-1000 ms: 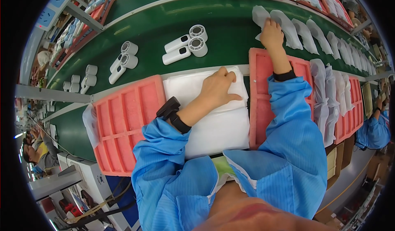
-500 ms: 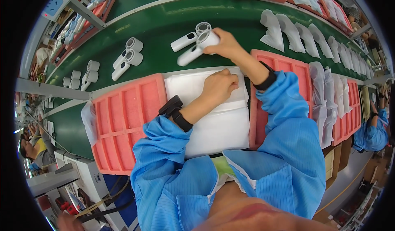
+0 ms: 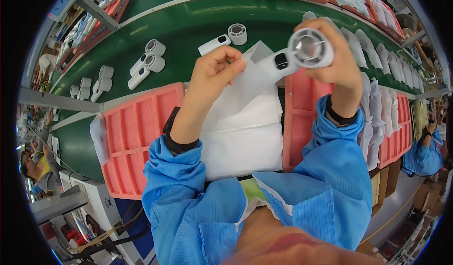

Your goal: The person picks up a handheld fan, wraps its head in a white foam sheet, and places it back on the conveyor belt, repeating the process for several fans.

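Observation:
My right hand (image 3: 343, 59) grips a white hair dryer (image 3: 293, 59) by its round head, whose ringed end faces up. The dryer's handle, with a dark oval panel, points left into the mouth of a thin translucent white bag (image 3: 255, 81). Pinched between the fingertips of my left hand (image 3: 214, 73) is the bag's edge. Below both hands lies a stack of flat white bags (image 3: 243, 147). Another white hair dryer (image 3: 215, 45) rests on the green belt just beyond my left hand. The lower end of the held handle is veiled by the bag.
Pink compartment trays flank the stack, one left (image 3: 141, 137) and one right (image 3: 300, 123). More hair dryers (image 3: 141, 69) lie leftward on the green belt (image 3: 188, 24). Several bagged dryers (image 3: 373, 50) line its right side. A metal bar (image 3: 56, 100) crosses at left. Co-workers sit at both sides.
My right hand has lifted one hair dryer off the belt and brought it right and nearer. My left hand has risen from the stack with a bag, which now meets the dryer's handle.

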### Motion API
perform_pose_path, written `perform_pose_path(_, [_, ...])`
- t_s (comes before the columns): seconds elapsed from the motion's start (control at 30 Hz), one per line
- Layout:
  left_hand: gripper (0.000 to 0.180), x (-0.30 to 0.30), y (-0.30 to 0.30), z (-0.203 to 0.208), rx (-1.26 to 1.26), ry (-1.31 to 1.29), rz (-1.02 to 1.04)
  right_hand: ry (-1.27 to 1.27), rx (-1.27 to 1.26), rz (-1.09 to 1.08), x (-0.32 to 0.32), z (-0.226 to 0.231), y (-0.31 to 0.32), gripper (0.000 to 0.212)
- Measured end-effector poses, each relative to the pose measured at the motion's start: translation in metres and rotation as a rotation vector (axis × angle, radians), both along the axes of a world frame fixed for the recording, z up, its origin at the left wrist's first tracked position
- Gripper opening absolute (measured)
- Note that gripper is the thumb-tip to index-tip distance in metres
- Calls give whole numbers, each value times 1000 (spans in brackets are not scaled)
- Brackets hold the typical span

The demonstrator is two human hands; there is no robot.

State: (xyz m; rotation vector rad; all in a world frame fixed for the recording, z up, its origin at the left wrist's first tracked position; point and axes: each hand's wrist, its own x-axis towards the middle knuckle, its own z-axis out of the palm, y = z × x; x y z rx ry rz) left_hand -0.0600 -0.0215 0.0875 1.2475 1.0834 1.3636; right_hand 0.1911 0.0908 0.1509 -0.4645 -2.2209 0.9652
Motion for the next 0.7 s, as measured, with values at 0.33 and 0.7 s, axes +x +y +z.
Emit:
perform_pose_path(0.33, [8, 20, -19, 13, 208, -419, 253, -17, 297, -68, -82, -42, -46, 70])
perform_pose_path(0.7, [19, 36, -23, 11, 666, 563, 598, -95, 498, -188, -83, -42, -53, 78])
